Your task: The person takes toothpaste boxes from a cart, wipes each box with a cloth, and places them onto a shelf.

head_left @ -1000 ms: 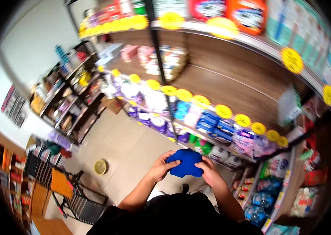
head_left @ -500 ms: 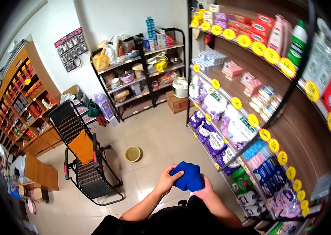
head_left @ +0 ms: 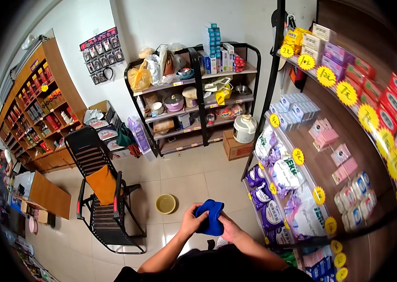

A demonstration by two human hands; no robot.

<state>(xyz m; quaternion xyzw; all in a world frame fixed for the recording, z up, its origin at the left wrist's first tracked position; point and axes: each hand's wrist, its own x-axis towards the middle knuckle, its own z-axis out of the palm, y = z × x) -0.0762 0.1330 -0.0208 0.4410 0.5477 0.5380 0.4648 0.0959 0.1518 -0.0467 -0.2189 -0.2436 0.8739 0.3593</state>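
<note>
A bunched blue cloth (head_left: 211,218) is held between my two hands, low in the middle of the head view. My left hand (head_left: 193,219) grips its left side, thumb pressed on top of the folds. On the other side my right hand (head_left: 229,228) has closed around the lower right edge, its fingers partly hidden behind the fabric. The cloth looks folded over on itself. Beyond my hands, a yellowish basin (head_left: 165,204) sits on the tiled floor.
A black reclining chair (head_left: 106,198) with an orange cloth (head_left: 101,184) stands to the left. Along the right run stocked shelves (head_left: 309,184) with yellow price tags. A black rack (head_left: 178,123), a rice cooker (head_left: 245,129) and a cardboard box (head_left: 237,146) are ahead.
My view has shifted, bringing the back rack nearer. The blue cloth went from a rounded bundle to a flatter, folded shape, and my hands have turned with it.
</note>
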